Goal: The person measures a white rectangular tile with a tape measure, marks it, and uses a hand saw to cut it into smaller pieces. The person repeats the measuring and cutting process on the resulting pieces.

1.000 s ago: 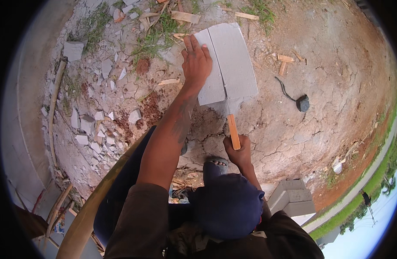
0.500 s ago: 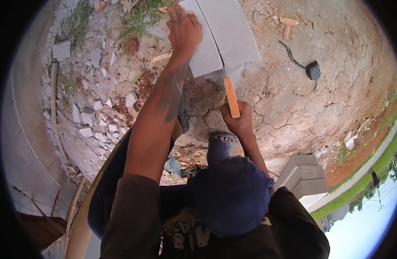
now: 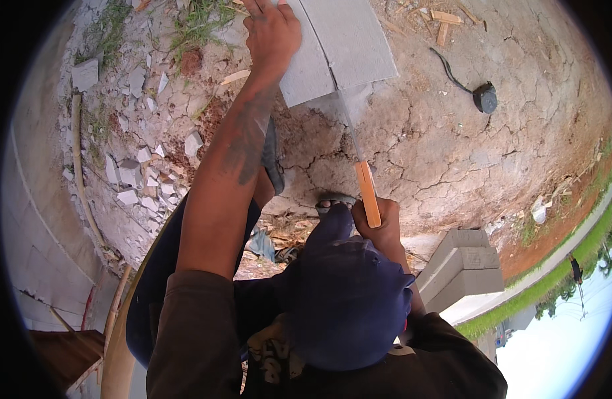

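A grey lightweight concrete block (image 3: 362, 46) lies at the top of the view, with a dark, straight cut running along it. My left hand (image 3: 274, 36) rests open on the block's left part; the upper edge of the view crops its fingertips. Around the wooden handle of a handsaw (image 3: 367, 193), the fingers of my right hand (image 3: 385, 223) are closed. The thin blade runs from the handle up to the cut at the block's near edge. Much of it shows bare between block and handle, and its far end is hidden in the cut.
A black tape measure (image 3: 485, 98) with a strap lies on the cracked soil to the right. Grey blocks (image 3: 469, 269) are stacked at the lower right. Broken block pieces (image 3: 129, 174) and a long stick (image 3: 78, 159) lie at the left. Wood scraps (image 3: 445, 18) lie beyond.
My right hand has drawn the handsaw back toward me, baring more of the blade. My left hand stays on the block. The whole view has shifted slightly.
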